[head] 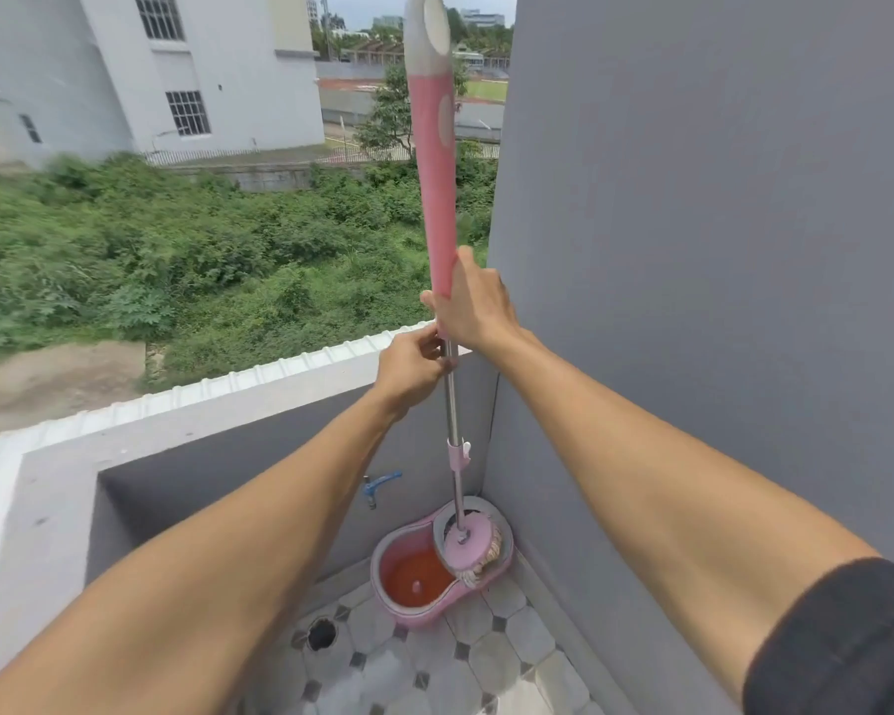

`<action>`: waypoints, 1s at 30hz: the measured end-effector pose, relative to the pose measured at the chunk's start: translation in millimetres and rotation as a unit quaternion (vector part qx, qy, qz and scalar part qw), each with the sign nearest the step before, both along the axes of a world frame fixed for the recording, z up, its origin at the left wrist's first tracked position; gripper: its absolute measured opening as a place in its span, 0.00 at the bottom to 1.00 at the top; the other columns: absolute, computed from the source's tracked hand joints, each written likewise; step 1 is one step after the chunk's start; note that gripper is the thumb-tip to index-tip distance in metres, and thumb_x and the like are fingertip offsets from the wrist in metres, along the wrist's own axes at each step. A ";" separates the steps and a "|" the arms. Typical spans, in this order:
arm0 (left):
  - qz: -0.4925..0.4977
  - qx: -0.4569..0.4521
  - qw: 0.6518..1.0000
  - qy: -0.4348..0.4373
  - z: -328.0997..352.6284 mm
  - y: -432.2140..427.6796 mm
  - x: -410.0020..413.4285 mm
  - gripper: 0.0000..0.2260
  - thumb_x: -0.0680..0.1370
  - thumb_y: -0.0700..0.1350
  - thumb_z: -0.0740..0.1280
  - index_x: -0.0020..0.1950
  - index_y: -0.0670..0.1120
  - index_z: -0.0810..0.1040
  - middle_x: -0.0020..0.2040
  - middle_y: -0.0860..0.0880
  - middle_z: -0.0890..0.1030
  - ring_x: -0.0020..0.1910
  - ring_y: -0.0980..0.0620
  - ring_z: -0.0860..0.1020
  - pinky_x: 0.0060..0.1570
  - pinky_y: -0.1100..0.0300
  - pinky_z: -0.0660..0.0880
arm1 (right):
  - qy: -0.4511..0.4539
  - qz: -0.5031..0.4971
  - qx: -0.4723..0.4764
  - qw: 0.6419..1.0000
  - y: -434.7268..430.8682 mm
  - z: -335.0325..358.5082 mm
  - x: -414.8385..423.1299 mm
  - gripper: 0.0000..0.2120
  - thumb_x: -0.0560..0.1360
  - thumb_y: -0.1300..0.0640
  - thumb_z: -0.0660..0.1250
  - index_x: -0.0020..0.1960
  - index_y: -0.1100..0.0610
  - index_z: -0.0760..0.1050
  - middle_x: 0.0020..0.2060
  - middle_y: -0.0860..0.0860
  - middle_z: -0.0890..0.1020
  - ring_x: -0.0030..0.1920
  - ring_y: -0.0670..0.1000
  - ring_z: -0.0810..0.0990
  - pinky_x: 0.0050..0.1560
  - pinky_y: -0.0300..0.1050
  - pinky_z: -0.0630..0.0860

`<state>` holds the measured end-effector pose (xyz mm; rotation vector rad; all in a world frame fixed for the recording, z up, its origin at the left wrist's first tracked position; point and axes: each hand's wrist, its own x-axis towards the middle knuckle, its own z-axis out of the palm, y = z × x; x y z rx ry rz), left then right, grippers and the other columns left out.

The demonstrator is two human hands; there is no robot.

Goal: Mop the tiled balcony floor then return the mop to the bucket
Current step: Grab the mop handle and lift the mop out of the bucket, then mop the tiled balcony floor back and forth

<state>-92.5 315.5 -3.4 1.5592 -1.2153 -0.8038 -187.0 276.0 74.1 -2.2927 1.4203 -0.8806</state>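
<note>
Right hand closed round the pink grip of the mop; left hand pinches the metal shaft just below. Mop head rests in the spinner basket of the pink bucket, far right corner of the tiled floor.

A blue tap is mounted on the grey parapet wall (a floor drain lies below it).

Both hands grip the upright mop: right hand on the pink handle, left hand just below; its head sits in the pink bucket on the tiled floor
</note>
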 end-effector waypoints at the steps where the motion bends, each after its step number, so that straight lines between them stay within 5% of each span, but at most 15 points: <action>1: 0.014 -0.012 1.000 -0.002 5.1 3.6 -2.4 0.19 0.76 0.36 0.73 0.67 0.44 0.80 0.59 0.47 0.85 0.59 0.54 0.81 0.66 0.54 0.76 | -0.009 0.001 -0.008 1.000 4.7 8.9 0.4 0.19 0.78 0.51 0.68 0.62 0.60 0.67 0.49 0.58 0.83 0.43 0.59 0.80 0.40 0.48 0.73; 6: 0.082 -0.068 0.992 -0.065 25.6 44.6 -18.2 0.10 0.75 0.45 0.75 0.55 0.47 0.86 0.47 0.50 0.87 0.45 0.58 0.79 0.41 0.74 0.71 | -0.040 -0.002 -0.050 0.998 50.7 38.7 -12.9 0.19 0.77 0.50 0.70 0.61 0.59 0.69 0.46 0.54 0.82 0.42 0.57 0.80 0.41 0.49 0.76; 10: 0.105 -0.054 0.988 -0.095 23.7 87.2 -27.2 0.08 0.76 0.45 0.74 0.52 0.44 0.86 0.46 0.46 0.87 0.44 0.54 0.77 0.52 0.58 0.76 | -0.031 0.003 -0.050 0.998 91.4 32.8 -25.6 0.21 0.74 0.48 0.71 0.59 0.60 0.71 0.45 0.51 0.78 0.43 0.55 0.78 0.41 0.46 0.73; 19: 0.028 0.093 0.984 -0.152 -57.8 190.1 -41.9 0.09 0.77 0.40 0.71 0.56 0.45 0.85 0.51 0.48 0.87 0.55 0.48 0.84 0.60 0.52 0.79 | -0.002 0.034 0.065 0.997 179.5 -48.2 -56.4 0.10 0.66 0.50 0.68 0.42 0.54 0.72 0.37 0.49 0.80 0.43 0.58 0.80 0.41 0.44 0.72; 21: 0.009 0.124 0.981 -0.151 -78.1 209.7 -42.3 0.11 0.77 0.39 0.70 0.59 0.46 0.84 0.54 0.48 0.87 0.57 0.49 0.83 0.61 0.57 0.78 | 0.006 0.043 0.121 0.992 195.1 -66.5 -61.7 0.08 0.66 0.51 0.69 0.40 0.54 0.76 0.34 0.49 0.84 0.39 0.56 0.84 0.41 0.44 0.78; 24: -0.013 0.160 0.974 -0.160 -108.1 241.0 -43.6 0.11 0.78 0.37 0.70 0.59 0.44 0.83 0.54 0.47 0.86 0.56 0.49 0.83 0.58 0.63 0.74 | 0.041 0.085 0.220 0.971 214.5 -88.9 -72.7 0.10 0.65 0.48 0.73 0.41 0.55 0.82 0.30 0.49 0.86 0.31 0.50 0.86 0.40 0.43 0.83; 30: 0.009 0.235 0.957 -0.170 -167.4 323.2 -89.5 0.07 0.77 0.39 0.71 0.52 0.49 0.85 0.42 0.54 0.83 0.39 0.56 0.79 0.43 0.67 0.74 | 0.150 0.194 0.319 0.916 273.2 -142.5 -114.3 0.17 0.66 0.46 0.77 0.45 0.59 0.84 0.31 0.52 0.87 0.33 0.51 0.88 0.40 0.45 0.86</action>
